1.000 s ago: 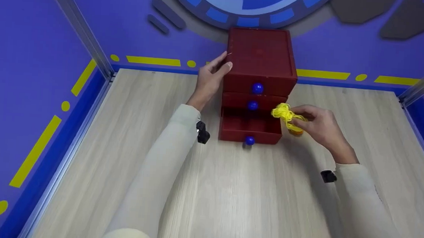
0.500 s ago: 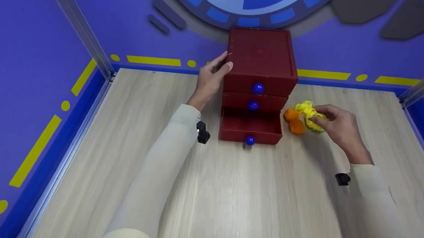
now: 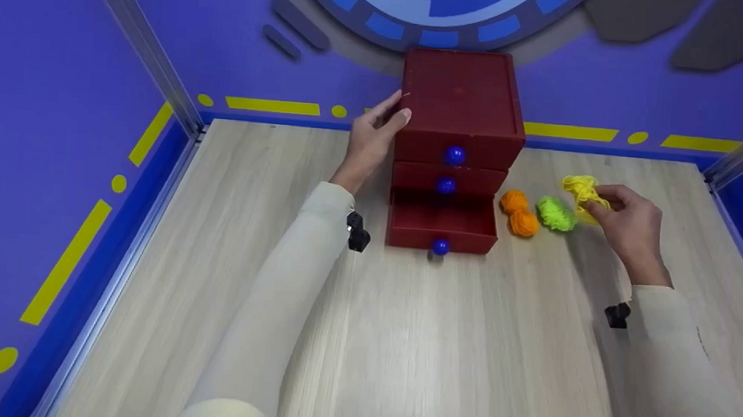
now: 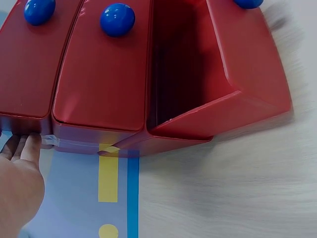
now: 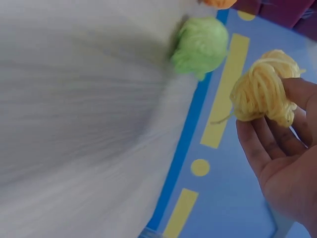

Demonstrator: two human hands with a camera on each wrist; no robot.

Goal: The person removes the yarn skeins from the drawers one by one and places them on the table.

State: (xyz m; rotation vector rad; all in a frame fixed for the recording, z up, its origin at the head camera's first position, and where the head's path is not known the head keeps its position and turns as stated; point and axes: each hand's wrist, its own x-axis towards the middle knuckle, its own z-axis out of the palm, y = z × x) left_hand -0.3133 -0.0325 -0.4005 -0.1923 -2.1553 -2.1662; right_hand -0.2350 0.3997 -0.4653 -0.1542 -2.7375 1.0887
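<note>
A dark red drawer cabinet [image 3: 455,97] with blue knobs stands at the back of the table. Its bottom drawer [image 3: 442,240] is pulled out, and the part of its inside that shows holds nothing. My left hand [image 3: 370,141] rests against the cabinet's upper left side, thumb at the top edge. To the right of the cabinet my right hand [image 3: 631,227] pinches a yellow yarn bundle [image 5: 265,91] between thumb and fingers, raised off the table. Beside it on the table lie a bright green yarn ball [image 3: 557,214] and two touching orange yarn balls [image 3: 519,214].
The pale wood table [image 3: 402,339] meets a blue patterned wall [image 3: 328,77] right behind the cabinet. Metal frame posts stand at the back corners. The drawer's blue knob [image 3: 440,247] juts forward over the table.
My right hand has moved right with the yellow yarn bundle, away from the open drawer. The orange and green yarn balls have come into sight. My left hand stays at the cabinet.
</note>
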